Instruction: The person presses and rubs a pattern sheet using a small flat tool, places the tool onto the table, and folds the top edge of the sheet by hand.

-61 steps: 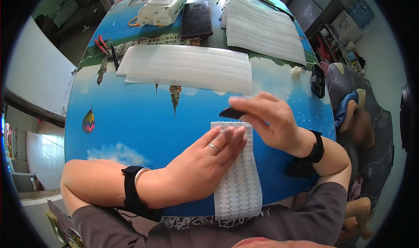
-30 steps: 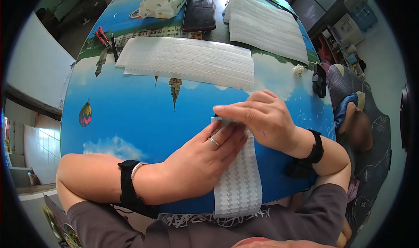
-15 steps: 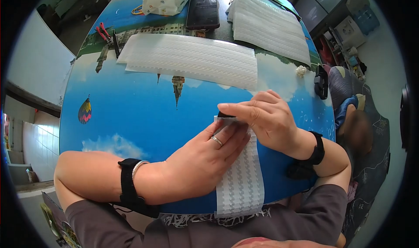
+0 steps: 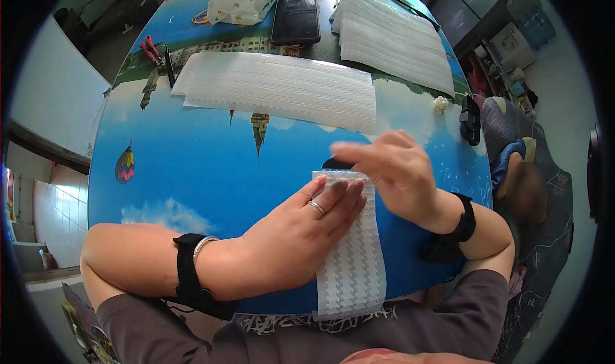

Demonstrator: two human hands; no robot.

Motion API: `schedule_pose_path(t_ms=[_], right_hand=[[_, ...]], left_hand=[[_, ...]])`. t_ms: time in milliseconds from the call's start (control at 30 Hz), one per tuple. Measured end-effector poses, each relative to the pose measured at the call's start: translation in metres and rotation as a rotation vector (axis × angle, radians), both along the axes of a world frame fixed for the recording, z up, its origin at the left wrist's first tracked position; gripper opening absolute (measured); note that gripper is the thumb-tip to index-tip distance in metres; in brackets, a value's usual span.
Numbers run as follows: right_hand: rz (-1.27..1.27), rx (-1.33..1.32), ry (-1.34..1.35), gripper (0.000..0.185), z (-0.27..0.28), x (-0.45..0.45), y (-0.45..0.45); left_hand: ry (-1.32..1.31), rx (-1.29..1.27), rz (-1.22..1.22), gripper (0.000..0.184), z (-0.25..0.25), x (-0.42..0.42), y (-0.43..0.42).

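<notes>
A narrow white sheet (image 4: pixel 352 271) with rows of small raised marks lies lengthwise on the blue table in front of me, its near end by the table edge. My left hand (image 4: pixel 301 229) lies flat across its upper part, fingers stretched together, a ring on one finger. Just beyond the sheet's far end is my right hand (image 4: pixel 400 172), its fingers smeared by motion. A small black flat piece (image 4: pixel 337 164) shows beneath its index finger, between finger and thumb. Most of that piece is hidden, so its kind cannot be told.
Farther back lie more white sheets (image 4: pixel 282 88) and a thicker stack (image 4: pixel 394 40) at right. A phone (image 4: pixel 295 19), a wipes pack (image 4: pixel 245 2), red-handled pliers (image 4: pixel 151 49) and a white beaded cluster (image 4: pixel 440 104) are on the table. A black strap (image 4: pixel 471 119) is at the right edge.
My right hand has shifted slightly right, its index finger lifting off the sheet's far end with the black piece. That end now shows more. My left hand stays put.
</notes>
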State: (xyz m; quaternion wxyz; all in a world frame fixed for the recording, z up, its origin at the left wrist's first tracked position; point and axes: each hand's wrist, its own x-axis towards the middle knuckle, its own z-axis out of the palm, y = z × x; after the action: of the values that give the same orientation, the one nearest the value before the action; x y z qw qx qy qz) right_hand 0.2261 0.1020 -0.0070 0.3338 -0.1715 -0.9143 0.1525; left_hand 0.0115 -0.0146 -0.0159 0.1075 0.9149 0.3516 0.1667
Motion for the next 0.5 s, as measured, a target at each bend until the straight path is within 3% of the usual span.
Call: schedule_pose_path(t_ms=[167,300,500], right_hand=[[0.0,0.102,-0.13,0.049,0.009,0.0,-0.004],[-0.051,-0.054,0.077,0.05,0.005,0.001,0.0],[-0.013,0.03,-0.087,0.048,0.006,0.01,-0.002]], left_hand=[[0.024,0.009,-0.005,0.072,0.001,0.0,0.001],[0.017,0.008,0.008,0.072,0.003,0.0,0.0],[0.094,0.06,0.008,0.07,0.007,-0.005,0.001]])
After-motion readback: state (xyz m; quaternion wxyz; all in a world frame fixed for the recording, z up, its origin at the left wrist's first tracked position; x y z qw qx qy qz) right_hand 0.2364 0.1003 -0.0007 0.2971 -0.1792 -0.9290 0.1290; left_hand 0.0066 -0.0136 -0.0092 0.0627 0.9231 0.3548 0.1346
